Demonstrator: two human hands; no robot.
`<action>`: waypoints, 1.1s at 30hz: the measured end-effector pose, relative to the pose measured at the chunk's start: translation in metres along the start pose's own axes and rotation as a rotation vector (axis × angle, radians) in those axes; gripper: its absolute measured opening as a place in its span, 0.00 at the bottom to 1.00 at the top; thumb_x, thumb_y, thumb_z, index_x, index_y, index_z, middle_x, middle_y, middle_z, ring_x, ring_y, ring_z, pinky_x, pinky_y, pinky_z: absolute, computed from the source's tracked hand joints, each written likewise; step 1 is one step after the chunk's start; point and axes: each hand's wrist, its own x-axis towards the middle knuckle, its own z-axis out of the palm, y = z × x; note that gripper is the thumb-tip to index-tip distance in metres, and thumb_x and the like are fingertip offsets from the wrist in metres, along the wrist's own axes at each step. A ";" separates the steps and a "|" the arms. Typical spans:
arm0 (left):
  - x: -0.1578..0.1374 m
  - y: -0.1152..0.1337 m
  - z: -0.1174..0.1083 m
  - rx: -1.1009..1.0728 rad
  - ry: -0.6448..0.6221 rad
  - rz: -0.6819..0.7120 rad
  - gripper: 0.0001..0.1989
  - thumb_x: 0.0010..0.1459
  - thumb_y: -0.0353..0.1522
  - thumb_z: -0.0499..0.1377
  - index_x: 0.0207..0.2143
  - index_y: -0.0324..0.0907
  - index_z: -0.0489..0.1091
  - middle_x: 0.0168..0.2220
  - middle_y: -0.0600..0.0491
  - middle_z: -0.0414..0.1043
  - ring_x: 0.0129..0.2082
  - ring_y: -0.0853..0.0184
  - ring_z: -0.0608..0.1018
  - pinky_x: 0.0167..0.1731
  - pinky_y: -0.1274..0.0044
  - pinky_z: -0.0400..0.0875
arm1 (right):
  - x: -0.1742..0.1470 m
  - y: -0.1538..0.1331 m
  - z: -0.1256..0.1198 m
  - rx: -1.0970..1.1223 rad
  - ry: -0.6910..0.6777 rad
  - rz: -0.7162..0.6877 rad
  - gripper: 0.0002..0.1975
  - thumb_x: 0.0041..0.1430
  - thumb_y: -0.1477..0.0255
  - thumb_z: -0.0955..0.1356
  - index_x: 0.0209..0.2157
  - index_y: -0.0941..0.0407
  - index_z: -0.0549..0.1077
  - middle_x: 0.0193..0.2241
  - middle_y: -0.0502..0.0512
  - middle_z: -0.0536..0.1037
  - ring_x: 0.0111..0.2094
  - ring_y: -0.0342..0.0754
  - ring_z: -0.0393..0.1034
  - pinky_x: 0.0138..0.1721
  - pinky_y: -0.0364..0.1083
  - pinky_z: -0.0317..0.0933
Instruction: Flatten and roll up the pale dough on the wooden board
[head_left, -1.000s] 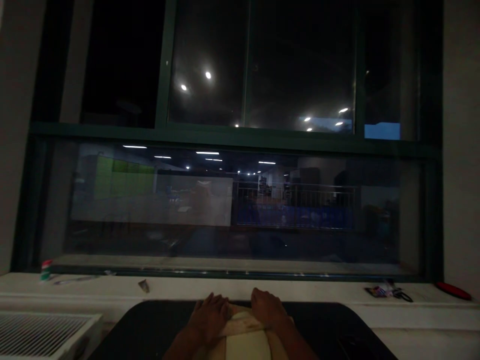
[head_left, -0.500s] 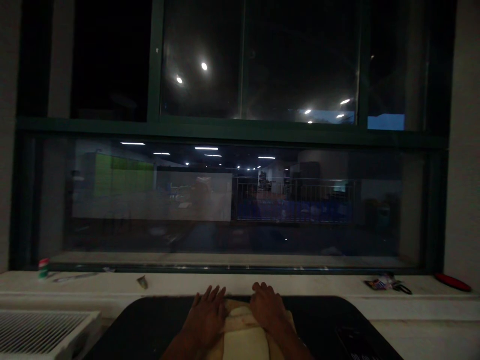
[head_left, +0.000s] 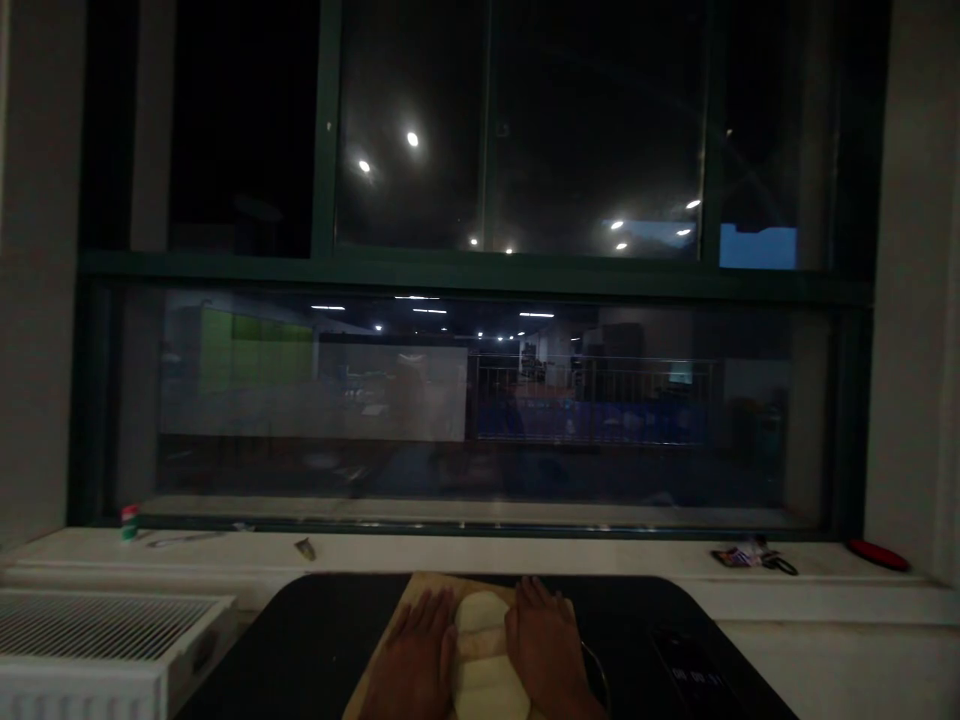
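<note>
On the black tabletop (head_left: 285, 660) lies a tan board or sheet (head_left: 429, 583). A pale, long, rounded thing (head_left: 487, 685) with a tan band across it rests on top; its kind I cannot make out in the dim light. My left hand (head_left: 416, 645) lies flat on the tan sheet along the pale thing's left side, fingers stretched forward. My right hand (head_left: 544, 645) is spread along its right side, with the thumb side against it. Neither hand is wrapped around anything. The near end of the pale thing runs out of view.
A phone (head_left: 686, 670) with lit digits lies at the table's right. On the windowsill (head_left: 465, 550) are a red-and-green container (head_left: 129, 522), a small wrapper (head_left: 305, 548), a small pile of items (head_left: 746, 555) and a red disc (head_left: 877, 555). A white radiator (head_left: 112, 640) stands left, and a window (head_left: 480, 400) is ahead.
My hands have drawn back from the table's far edge toward me and lie flatter. More of the tan sheet and the pale thing's rounded far end now show. The view has shifted slightly.
</note>
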 end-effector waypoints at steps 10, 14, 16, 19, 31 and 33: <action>-0.034 0.004 -0.005 -0.019 -0.065 0.075 0.31 0.68 0.45 0.38 0.67 0.40 0.50 0.68 0.53 0.42 0.68 0.58 0.49 0.68 0.61 0.45 | -0.034 0.004 0.001 0.003 -0.098 0.005 0.28 0.69 0.67 0.50 0.64 0.61 0.60 0.65 0.58 0.56 0.66 0.55 0.48 0.65 0.58 0.47; -0.034 -0.003 0.009 -0.045 -0.109 0.096 0.28 0.67 0.45 0.41 0.67 0.48 0.49 0.68 0.57 0.42 0.68 0.57 0.50 0.68 0.61 0.47 | -0.040 0.017 0.009 0.060 -0.131 -0.013 0.28 0.67 0.66 0.53 0.65 0.59 0.60 0.66 0.56 0.53 0.66 0.55 0.46 0.65 0.57 0.47; -0.035 -0.006 0.016 -0.053 -0.130 0.081 0.27 0.67 0.45 0.42 0.67 0.53 0.49 0.67 0.60 0.43 0.67 0.57 0.51 0.67 0.61 0.49 | -0.045 0.025 0.011 0.086 -0.168 -0.048 0.28 0.67 0.65 0.53 0.65 0.58 0.59 0.66 0.56 0.52 0.66 0.55 0.45 0.66 0.57 0.47; -0.045 -0.004 0.017 -0.045 -0.158 0.056 0.26 0.67 0.43 0.42 0.66 0.55 0.49 0.67 0.61 0.43 0.67 0.59 0.51 0.67 0.62 0.49 | -0.057 0.027 0.001 0.087 -0.235 -0.085 0.28 0.65 0.68 0.54 0.65 0.57 0.58 0.66 0.55 0.51 0.66 0.54 0.44 0.66 0.57 0.46; -0.009 0.002 -0.035 0.014 0.050 -0.018 0.30 0.69 0.44 0.34 0.67 0.41 0.52 0.69 0.49 0.48 0.69 0.55 0.47 0.65 0.55 0.49 | 0.012 0.013 -0.038 0.081 -0.114 0.073 0.26 0.71 0.65 0.50 0.59 0.55 0.68 0.62 0.61 0.64 0.64 0.57 0.56 0.62 0.66 0.47; 0.003 0.002 -0.031 0.056 0.029 -0.055 0.30 0.68 0.42 0.35 0.66 0.38 0.53 0.68 0.46 0.49 0.68 0.54 0.48 0.64 0.53 0.49 | 0.021 0.015 -0.026 0.061 -0.117 0.086 0.25 0.70 0.66 0.52 0.59 0.56 0.68 0.62 0.62 0.63 0.64 0.57 0.54 0.61 0.65 0.48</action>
